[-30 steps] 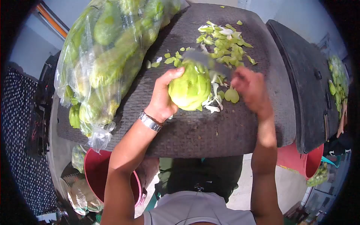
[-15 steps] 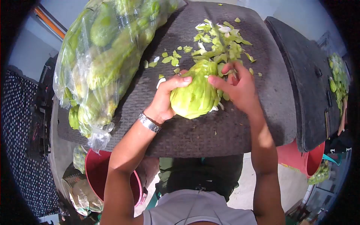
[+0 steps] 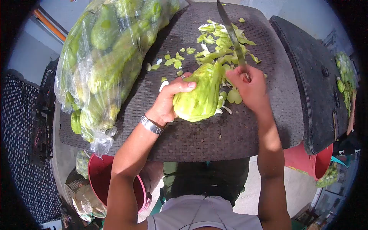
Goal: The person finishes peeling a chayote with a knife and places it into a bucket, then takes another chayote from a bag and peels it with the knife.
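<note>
My left hand is wrapped round the left side of a large pale green vegetable, its thumb on top. The vegetable's surface looks cut in facets, and it is held over the dark woven tabletop. My right hand grips the handle of a long knife, whose blade points up and away, above the cuttings. These fingers are just right of the vegetable's upper end. Green and white cuttings lie scattered beyond the vegetable and beside it.
A clear plastic bag full of green vegetables lies on the table's left. Right of the table stands a black panel or case. Red tubs sit low on both sides. Another bag of green vegetables is at the far right.
The knife blade, earlier blurred across the vegetable's top, now points away from it. My right hand has drawn slightly right from the vegetable since half a second ago. My left hand keeps its hold.
</note>
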`<state>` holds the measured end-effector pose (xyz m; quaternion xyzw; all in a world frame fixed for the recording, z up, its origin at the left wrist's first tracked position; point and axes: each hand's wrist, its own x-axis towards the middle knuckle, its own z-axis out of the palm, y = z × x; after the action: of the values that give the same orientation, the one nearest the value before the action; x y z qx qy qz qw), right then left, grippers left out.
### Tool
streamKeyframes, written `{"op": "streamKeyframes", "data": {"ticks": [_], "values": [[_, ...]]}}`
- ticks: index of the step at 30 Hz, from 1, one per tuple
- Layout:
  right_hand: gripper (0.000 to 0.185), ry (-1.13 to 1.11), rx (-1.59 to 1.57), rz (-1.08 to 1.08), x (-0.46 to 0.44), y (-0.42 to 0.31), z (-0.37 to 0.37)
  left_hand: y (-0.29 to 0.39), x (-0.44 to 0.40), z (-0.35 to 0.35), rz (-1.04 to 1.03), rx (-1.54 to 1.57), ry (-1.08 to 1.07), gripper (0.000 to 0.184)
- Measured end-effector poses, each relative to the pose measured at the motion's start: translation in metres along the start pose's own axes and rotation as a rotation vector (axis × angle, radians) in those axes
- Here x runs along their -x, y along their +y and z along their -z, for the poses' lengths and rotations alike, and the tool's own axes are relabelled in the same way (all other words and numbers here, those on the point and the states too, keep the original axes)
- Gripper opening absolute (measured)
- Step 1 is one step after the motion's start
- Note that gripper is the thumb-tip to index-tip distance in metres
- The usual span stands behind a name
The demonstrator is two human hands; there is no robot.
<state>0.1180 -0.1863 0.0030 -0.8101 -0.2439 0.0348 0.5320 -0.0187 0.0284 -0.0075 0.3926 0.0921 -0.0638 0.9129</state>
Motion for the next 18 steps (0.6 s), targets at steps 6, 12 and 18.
{"op": "streamKeyframes", "data": {"ticks": [6, 12, 18], "values": [[0.031, -0.06, -0.059, -0.025, -0.001, -0.004, 0.004, 0.003, -0.001, 0.0, -0.032, -0.025, -0.041, 0.052], [0.033, -0.198, -0.06, -0.037, 0.002, -0.005, 0.0, 0.0, 0.0, -0.002, -0.016, -0.041, -0.048, 0.052], [0.04, 0.108, 0.215, -0.05, -0.002, -0.001, 0.005, 0.001, 0.0, 0.006, -0.012, 0.077, -0.007, 0.059]]}}
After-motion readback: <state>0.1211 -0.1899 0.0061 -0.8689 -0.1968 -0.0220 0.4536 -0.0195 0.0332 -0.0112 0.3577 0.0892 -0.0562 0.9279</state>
